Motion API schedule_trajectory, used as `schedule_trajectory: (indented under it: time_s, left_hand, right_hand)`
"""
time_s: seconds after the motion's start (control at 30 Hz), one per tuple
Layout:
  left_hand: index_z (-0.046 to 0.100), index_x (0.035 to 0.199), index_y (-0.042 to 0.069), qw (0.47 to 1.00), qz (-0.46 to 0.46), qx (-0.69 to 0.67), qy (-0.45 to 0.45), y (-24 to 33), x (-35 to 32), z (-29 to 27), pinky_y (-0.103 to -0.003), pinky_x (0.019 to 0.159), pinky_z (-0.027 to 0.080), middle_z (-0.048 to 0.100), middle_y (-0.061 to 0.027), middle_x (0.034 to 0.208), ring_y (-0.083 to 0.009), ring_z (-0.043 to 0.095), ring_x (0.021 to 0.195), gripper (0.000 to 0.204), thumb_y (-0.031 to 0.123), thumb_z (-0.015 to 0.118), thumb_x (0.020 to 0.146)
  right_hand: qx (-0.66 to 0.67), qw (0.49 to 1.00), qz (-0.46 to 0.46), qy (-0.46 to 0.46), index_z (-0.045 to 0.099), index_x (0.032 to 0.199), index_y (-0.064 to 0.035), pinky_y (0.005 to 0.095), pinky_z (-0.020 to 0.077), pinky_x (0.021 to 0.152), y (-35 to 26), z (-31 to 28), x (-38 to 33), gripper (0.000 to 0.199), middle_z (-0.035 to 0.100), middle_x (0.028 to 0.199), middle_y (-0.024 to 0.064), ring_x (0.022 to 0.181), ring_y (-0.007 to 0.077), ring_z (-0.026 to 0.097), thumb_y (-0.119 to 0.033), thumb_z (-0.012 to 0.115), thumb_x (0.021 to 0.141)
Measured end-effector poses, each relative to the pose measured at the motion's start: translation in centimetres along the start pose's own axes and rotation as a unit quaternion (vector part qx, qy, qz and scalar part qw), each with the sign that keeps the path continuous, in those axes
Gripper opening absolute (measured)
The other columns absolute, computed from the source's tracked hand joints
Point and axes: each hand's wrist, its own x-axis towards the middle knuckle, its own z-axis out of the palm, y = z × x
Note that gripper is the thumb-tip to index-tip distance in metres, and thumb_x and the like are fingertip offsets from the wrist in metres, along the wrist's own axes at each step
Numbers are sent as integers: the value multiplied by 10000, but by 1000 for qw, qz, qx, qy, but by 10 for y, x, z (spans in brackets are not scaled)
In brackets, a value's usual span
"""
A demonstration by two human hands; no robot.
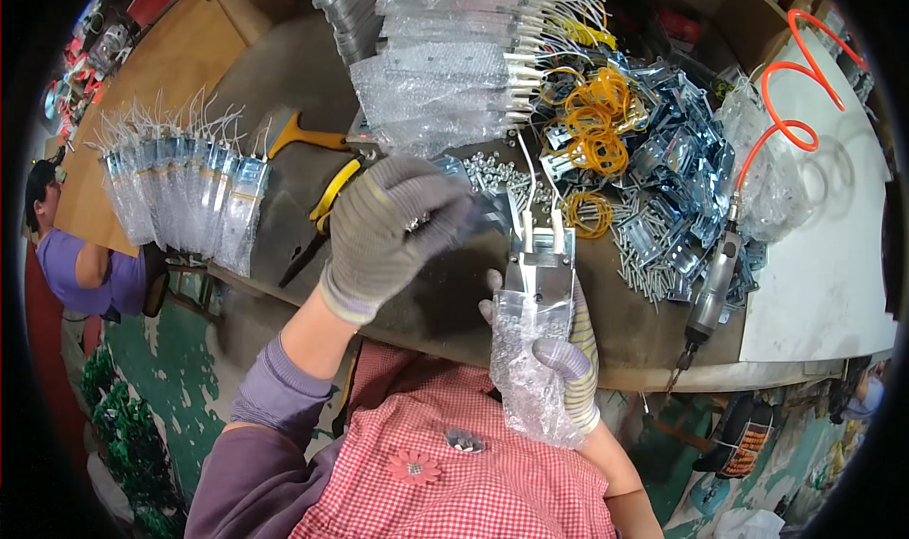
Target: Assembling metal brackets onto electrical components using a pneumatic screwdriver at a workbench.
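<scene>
My right hand (pixel 571 364), in a striped grey glove, grips a flat metal plate (pixel 547 281) from beneath, thumb on top. Two white leads (pixel 542 228) rise from the plate's far end. A bubble-wrap sleeve (pixel 530 378) covers its near part. My left hand (pixel 393 226), also gloved, is closed just to the left of the plate. Its fingertips are blurred, and a small bluish metal bracket (pixel 492 211) shows at them, beside the plate's far end. Small shiny bits show between the left fingers. Loose nuts (pixel 497 174) lie beyond that hand.
Bubble-wrapped pieces (pixel 436 89) are stacked at the back; more wired pieces (pixel 185 193) stand at left. Yellow-handled pliers (pixel 333 190) lie nearby. Rubber bands (pixel 597 113), metal brackets (pixel 686 160) and screws (pixel 644 264) are heaped right, beside an air screwdriver (pixel 712 288) on an orange coiled hose (pixel 781 117). Another person (pixel 90 274) sits far left.
</scene>
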Motion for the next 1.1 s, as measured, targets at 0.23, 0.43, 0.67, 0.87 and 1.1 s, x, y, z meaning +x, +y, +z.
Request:
schedule_trajectory:
  time_s: [0.23,0.43,0.67,0.87,1.1]
  left_hand:
    - [738,920,112,996,25,-45,-70,20,-6,3,-298,606,511,667,-65,854,-205,656,705,216,132,810,718]
    - [731,919,106,997,35,-59,-47,13,-15,1,-286,595,509,655,-65,861,-191,647,686,227,91,808,706]
    - [717,908,103,995,21,-100,-13,10,-20,-2,-299,579,502,645,-64,855,-200,641,685,254,71,827,681]
    - [711,899,95,994,107,-5,-30,8,-16,-2,-333,582,505,637,-61,843,-232,636,689,259,113,838,673]
    - [713,865,85,989,141,28,-46,-2,-18,-6,-349,594,504,629,-55,805,-248,630,685,257,129,845,648]
  right_hand:
    - [-35,997,75,-5,254,1505,-68,473,438,1074,1,8,-14,905,510,1368,221,1264,357,531,-145,761,759]
    - [-46,997,58,-17,240,1519,-79,474,445,1065,5,10,-9,909,509,1368,229,1242,361,550,-149,752,772]
    - [-62,996,65,-16,222,1531,-84,464,462,1047,7,13,-8,933,504,1368,221,1202,351,578,-154,756,769]
    - [-88,993,79,-28,201,1540,-80,469,447,1068,11,11,-8,984,482,1391,210,1242,332,547,-207,784,758]
    - [-70,993,87,-41,206,1535,-62,470,437,1079,14,12,-5,978,481,1393,211,1263,331,530,-211,788,762]
